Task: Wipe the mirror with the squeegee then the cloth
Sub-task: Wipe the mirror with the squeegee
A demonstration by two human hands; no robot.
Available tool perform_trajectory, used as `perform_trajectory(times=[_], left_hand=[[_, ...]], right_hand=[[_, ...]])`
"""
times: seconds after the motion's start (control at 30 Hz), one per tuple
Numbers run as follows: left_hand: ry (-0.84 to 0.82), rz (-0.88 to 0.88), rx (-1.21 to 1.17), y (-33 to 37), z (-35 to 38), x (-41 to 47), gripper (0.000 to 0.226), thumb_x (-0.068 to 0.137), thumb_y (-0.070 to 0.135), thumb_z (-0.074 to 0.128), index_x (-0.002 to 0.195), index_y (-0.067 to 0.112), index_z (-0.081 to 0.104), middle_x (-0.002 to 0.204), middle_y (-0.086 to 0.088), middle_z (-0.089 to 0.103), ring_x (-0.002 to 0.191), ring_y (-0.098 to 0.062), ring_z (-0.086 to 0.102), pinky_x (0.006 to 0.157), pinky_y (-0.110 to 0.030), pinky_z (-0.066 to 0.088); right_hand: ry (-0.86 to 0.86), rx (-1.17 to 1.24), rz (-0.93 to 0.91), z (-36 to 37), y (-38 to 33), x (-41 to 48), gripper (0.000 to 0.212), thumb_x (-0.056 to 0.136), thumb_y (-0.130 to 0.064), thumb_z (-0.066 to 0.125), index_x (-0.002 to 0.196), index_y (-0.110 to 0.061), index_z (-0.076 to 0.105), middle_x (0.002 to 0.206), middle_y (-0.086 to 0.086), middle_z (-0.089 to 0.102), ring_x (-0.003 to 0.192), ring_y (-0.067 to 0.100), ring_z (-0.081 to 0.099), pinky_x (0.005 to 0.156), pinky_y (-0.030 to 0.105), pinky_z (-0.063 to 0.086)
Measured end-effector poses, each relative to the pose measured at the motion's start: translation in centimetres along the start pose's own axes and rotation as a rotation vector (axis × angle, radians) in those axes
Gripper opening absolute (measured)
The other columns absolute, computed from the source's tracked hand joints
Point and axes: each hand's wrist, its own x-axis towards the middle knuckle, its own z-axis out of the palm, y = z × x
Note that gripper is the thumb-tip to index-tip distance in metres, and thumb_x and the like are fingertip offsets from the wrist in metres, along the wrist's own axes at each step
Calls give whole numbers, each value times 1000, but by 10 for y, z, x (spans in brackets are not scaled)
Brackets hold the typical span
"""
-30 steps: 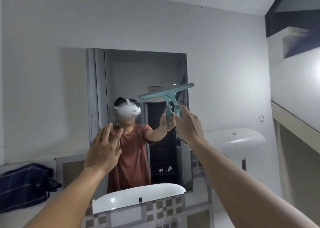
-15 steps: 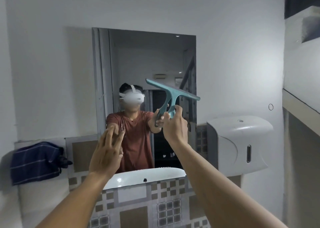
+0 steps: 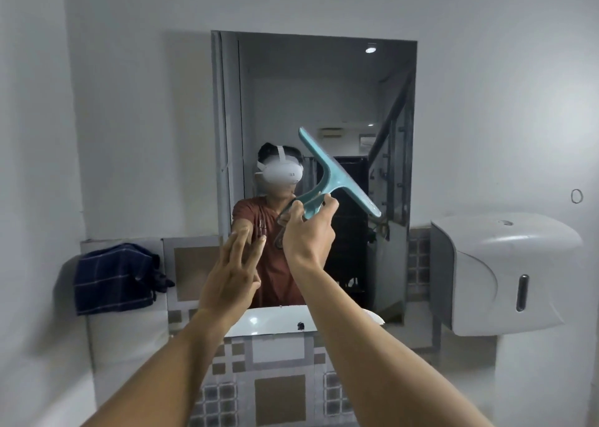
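Swung blade-end down to the right since a second ago, teal squeegee clamped by its handle in right hand before mirror, left hand open and empty; squeegee pass seemingly underway, folded cloth untouched on left ledge.
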Motion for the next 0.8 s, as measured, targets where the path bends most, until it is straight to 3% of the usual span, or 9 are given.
perform_trajectory(times=[0.1,0.17,0.23,0.33,0.4,0.53,0.67,0.8], left_hand=[[23,23,-1,-2,-3,-1,107,62,21,93,151,14,34,155,-22,34,141,-42,39,91,-49,59],[48,29,17,-4,-3,-4,108,64,24,93,151,11,29,152,-23,38,139,-41,42,98,-51,55],[47,12,66,-6,-1,-9,102,64,27,92,148,8,37,149,-24,42,137,-40,45,102,-51,51],[-16,-10,131,-10,7,-14,76,77,29,83,142,5,51,155,-24,36,146,-39,34,108,-48,46],[-77,6,157,-8,9,-15,64,91,27,67,146,4,44,160,-25,25,151,-40,18,117,-52,36],[115,-85,-49,1,-1,-17,73,76,11,77,140,-1,45,144,-28,49,126,-44,56,98,-52,49],[211,19,-16,-1,-3,-17,84,68,15,85,139,4,40,145,-17,36,128,-37,49,96,-48,52],[78,40,81,-9,5,-14,99,69,30,89,150,7,37,151,-20,39,140,-34,39,100,-44,53]], right_hand=[[-12,27,0,5,-2,-7,45,101,-33,56,140,-25,35,107,0,67,90,18,68,84,38,57],[-49,17,-24,8,-2,-13,47,101,-31,56,143,-23,35,99,-12,59,87,7,61,85,31,49],[-100,-21,-61,12,-1,-21,51,102,-31,56,147,-23,33,100,-13,55,82,5,53,86,28,45],[-154,-69,-92,25,2,-31,55,101,-34,56,148,-29,29,111,1,65,102,23,65,93,44,54],[-170,-99,-87,32,2,-36,57,101,-35,55,149,-31,26,107,3,67,103,27,67,92,49,55],[-164,-142,-116,32,5,-35,57,100,-37,55,148,-35,24,110,9,70,99,29,68,88,51,55],[-236,-317,-275,28,8,-37,58,100,-36,56,150,-39,26,129,5,65,107,28,66,86,51,56],[-237,-437,-346,17,10,-29,58,100,-39,54,152,-39,28,131,1,65,102,25,68,79,48,58]])
